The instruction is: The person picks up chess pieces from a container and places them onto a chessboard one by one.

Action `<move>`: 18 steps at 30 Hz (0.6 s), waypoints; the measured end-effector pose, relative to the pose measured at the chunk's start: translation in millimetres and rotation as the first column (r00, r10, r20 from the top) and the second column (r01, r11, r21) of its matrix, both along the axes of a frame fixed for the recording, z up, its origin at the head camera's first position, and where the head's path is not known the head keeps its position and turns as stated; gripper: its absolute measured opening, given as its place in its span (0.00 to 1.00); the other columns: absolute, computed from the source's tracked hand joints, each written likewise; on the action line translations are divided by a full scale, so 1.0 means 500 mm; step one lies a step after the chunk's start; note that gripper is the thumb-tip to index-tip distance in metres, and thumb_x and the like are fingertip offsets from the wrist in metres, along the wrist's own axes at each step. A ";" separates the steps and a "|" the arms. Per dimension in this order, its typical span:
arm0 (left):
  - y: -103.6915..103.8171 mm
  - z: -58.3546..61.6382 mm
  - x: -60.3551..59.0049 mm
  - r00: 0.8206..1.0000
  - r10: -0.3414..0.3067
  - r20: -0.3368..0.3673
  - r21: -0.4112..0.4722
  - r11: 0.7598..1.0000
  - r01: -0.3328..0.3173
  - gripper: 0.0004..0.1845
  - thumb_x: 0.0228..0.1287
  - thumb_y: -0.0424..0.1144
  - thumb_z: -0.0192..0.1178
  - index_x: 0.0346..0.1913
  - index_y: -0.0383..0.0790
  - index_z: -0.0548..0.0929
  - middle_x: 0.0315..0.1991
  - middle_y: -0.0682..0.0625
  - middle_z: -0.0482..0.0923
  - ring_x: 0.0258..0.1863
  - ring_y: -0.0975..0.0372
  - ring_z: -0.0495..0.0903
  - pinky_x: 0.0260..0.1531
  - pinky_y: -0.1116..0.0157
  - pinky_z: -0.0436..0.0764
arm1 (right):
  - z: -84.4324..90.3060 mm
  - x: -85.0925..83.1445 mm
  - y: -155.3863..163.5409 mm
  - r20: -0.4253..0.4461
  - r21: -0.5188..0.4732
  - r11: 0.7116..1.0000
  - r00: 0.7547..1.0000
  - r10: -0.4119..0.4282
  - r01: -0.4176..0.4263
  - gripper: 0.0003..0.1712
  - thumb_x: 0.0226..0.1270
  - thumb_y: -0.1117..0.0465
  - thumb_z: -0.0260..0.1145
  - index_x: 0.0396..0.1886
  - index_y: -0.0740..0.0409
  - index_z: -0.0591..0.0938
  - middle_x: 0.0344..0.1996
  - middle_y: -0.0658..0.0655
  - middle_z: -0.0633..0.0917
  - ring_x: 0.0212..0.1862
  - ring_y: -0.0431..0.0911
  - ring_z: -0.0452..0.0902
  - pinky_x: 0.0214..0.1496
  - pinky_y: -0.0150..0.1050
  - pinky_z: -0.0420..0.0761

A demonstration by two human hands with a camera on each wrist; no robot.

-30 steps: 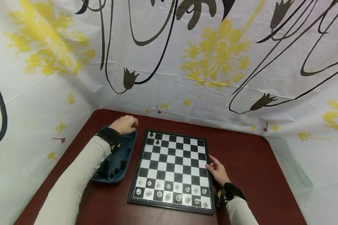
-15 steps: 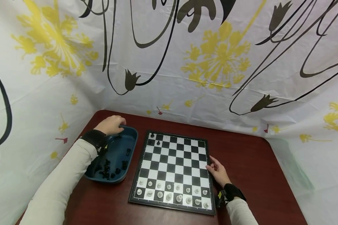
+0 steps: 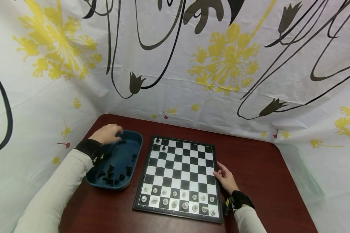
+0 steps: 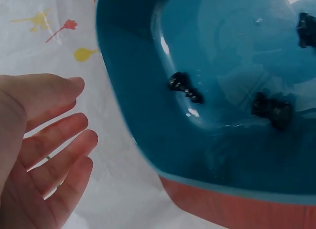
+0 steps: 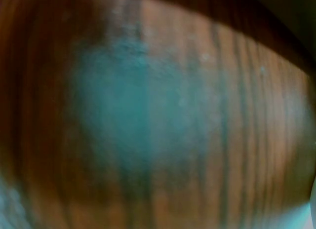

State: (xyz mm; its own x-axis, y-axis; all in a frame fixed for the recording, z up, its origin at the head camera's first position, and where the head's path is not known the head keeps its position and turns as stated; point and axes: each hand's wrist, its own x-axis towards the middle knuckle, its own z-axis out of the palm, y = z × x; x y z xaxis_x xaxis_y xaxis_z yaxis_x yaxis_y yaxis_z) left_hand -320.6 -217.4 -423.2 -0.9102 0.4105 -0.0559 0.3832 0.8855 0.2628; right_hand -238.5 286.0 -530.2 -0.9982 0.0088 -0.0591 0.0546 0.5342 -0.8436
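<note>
The left hand (image 3: 106, 134) has slid left along the far rim of the blue tray (image 3: 135, 149), fingers loose and holding nothing, so no black piece (image 4: 185, 87) has been picked, while the right hand (image 3: 226, 178) still rests flat against the chessboard (image 3: 179, 178)'s right edge.

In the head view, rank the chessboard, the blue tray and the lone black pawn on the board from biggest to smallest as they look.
1. chessboard
2. blue tray, clearly smaller than the board
3. black pawn, tiny by comparison

All three lie at similar distances, so the order is safe.
</note>
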 end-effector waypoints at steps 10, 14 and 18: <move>-0.023 -0.048 0.025 0.999 0.005 0.052 0.018 1.000 -0.006 0.15 0.55 0.33 0.61 0.45 0.31 0.79 0.43 0.39 0.78 0.44 0.47 0.76 0.42 0.51 0.75 | -0.061 -0.025 0.032 -0.038 0.010 1.000 0.999 0.005 -0.005 0.32 0.59 0.62 0.64 0.62 0.64 0.66 0.24 0.54 0.72 0.22 0.37 0.64 0.27 0.30 0.65; -0.030 -0.064 0.034 0.997 0.022 0.071 0.016 1.000 -0.023 0.14 0.55 0.32 0.61 0.45 0.30 0.79 0.42 0.39 0.78 0.43 0.48 0.77 0.40 0.52 0.75 | -0.062 -0.024 0.033 -0.050 0.017 1.000 0.999 0.003 -0.002 0.32 0.59 0.61 0.64 0.62 0.64 0.66 0.24 0.53 0.72 0.22 0.37 0.64 0.27 0.30 0.65; -0.037 -0.087 0.042 0.993 0.026 0.112 0.013 1.000 -0.028 0.14 0.54 0.32 0.61 0.45 0.30 0.79 0.41 0.38 0.78 0.41 0.48 0.77 0.38 0.53 0.76 | -0.063 -0.024 0.030 -0.030 0.013 1.000 1.000 0.002 -0.002 0.31 0.59 0.61 0.64 0.62 0.63 0.67 0.24 0.54 0.72 0.23 0.37 0.64 0.28 0.30 0.65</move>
